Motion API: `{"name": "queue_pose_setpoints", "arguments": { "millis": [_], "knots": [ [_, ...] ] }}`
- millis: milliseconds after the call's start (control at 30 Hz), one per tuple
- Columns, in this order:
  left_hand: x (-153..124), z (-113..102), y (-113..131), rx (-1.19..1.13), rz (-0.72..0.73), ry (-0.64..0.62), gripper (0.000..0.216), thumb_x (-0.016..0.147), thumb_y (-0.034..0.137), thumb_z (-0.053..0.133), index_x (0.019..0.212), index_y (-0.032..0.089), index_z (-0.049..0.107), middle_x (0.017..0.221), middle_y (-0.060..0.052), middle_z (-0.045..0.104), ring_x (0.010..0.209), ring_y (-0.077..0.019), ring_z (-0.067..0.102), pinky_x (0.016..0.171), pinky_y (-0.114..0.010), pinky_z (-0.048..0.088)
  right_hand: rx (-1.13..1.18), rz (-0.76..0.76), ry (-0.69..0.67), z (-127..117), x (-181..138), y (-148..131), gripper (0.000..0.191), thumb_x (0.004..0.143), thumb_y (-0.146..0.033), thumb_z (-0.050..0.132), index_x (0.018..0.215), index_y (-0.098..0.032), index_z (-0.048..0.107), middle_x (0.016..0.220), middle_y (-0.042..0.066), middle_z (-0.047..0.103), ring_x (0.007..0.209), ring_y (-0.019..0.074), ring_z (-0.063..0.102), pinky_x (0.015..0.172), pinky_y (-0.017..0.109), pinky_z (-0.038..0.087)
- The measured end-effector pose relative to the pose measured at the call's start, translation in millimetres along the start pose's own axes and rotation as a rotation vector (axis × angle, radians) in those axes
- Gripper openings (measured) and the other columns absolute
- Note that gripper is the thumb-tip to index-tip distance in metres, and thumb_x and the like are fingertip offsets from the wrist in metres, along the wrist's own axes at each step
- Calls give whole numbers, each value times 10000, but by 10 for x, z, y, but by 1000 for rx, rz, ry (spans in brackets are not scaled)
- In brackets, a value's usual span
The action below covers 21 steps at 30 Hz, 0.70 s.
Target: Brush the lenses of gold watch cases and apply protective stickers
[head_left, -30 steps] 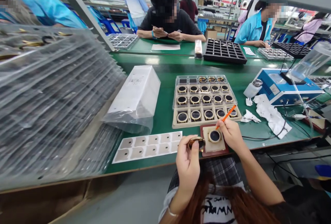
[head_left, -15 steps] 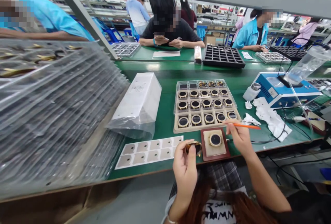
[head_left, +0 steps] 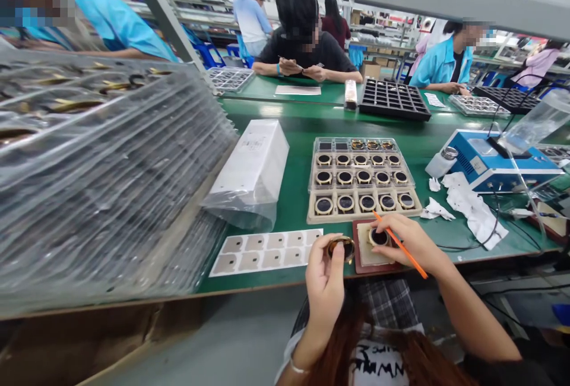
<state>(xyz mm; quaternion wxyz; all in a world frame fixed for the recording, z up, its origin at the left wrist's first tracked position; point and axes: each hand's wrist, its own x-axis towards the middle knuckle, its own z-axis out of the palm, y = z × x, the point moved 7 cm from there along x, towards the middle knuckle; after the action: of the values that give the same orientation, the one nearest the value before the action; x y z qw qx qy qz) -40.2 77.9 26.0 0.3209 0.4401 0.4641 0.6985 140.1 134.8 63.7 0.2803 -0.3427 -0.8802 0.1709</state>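
My left hand (head_left: 326, 273) pinches a gold watch case with a dark face (head_left: 341, 248), held up at the near edge of the green bench. My right hand (head_left: 407, 240) carries an orange stick (head_left: 401, 244) across its fingers, and its fingertips touch a second round case (head_left: 378, 236) that sits on a beige pad in a red-brown holder (head_left: 361, 264). Just beyond lies a beige tray (head_left: 312, 217) with rows of similar gold cases under a clear cover.
A sheet of square stickers (head_left: 265, 252) lies left of the holder. A tall leaning stack of clear trays (head_left: 102, 178) fills the left side. A bagged white box (head_left: 252, 172), crumpled white wipes (head_left: 474, 208) and a blue machine (head_left: 494, 163) stand on the bench. Other people work across the table.
My right hand came down from the tray's edge onto the case in the holder, and the orange stick swung to point down and right. The left hand kept its case nearly still.
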Motion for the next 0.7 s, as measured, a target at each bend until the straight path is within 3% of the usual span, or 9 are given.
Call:
{"name": "queue_pose_setpoints", "arguments": {
  "millis": [67, 167, 233, 367, 467, 567, 700],
  "knots": [
    [13, -11, -15, 10, -13, 1, 174, 960, 378, 603, 998, 224, 674, 941, -21, 703, 884, -107, 681, 812, -158, 541, -5, 26, 16, -88, 267, 74, 232, 847, -339, 730, 971, -230, 568, 1050, 73, 730, 935, 227, 701, 814, 341, 542],
    [38, -14, -59, 22, -48, -17, 202, 957, 389, 600, 1009, 210, 678, 966, -44, 715, 902, -133, 695, 831, -196, 556, -158, 148, 0, -153, 985, 329, 264, 865, -425, 706, 945, -206, 581, 919, 49, 732, 813, 213, 696, 733, 296, 503],
    [61, -14, -98, 38, -71, -36, 239, 952, 404, 597, 1035, 197, 682, 1009, -71, 722, 946, -162, 702, 863, -236, 563, -395, 290, -59, -125, 1538, 579, 235, 925, -403, 634, 1000, -186, 583, 949, 75, 722, 889, 232, 683, 781, 301, 480],
    [119, -22, -167, 112, -92, -93, 282, 940, 422, 600, 1060, 189, 704, 1043, -94, 735, 974, -186, 707, 869, -254, 566, -492, 398, -40, 4, 2384, 924, 193, 977, -311, 549, 1085, -154, 585, 1142, 171, 680, 1060, 296, 645, 860, 357, 473],
    [164, -35, -195, 166, -73, -145, 249, 936, 399, 602, 1023, 203, 727, 995, -80, 744, 929, -173, 709, 834, -228, 564, -507, 455, -62, 151, 2652, 1094, 220, 949, -324, 603, 1090, -156, 594, 1181, 193, 661, 1049, 313, 659, 853, 375, 495],
    [198, -68, -214, 201, -54, -148, 229, 941, 372, 595, 1032, 213, 732, 1008, -77, 744, 942, -171, 706, 842, -228, 560, -497, 468, -76, 202, 2729, 1141, 266, 938, -382, 625, 1072, -154, 603, 1170, 205, 664, 1051, 336, 665, 853, 394, 508],
    [218, -102, -197, 199, -44, -98, 229, 939, 358, 597, 1047, 203, 727, 1024, -86, 740, 957, -183, 704, 870, -263, 562, -456, 416, -28, 0, 2575, 938, 310, 1059, -370, 365, 1128, -165, 586, 1187, 181, 671, 1106, 302, 653, 896, 381, 489]
  ]
}}
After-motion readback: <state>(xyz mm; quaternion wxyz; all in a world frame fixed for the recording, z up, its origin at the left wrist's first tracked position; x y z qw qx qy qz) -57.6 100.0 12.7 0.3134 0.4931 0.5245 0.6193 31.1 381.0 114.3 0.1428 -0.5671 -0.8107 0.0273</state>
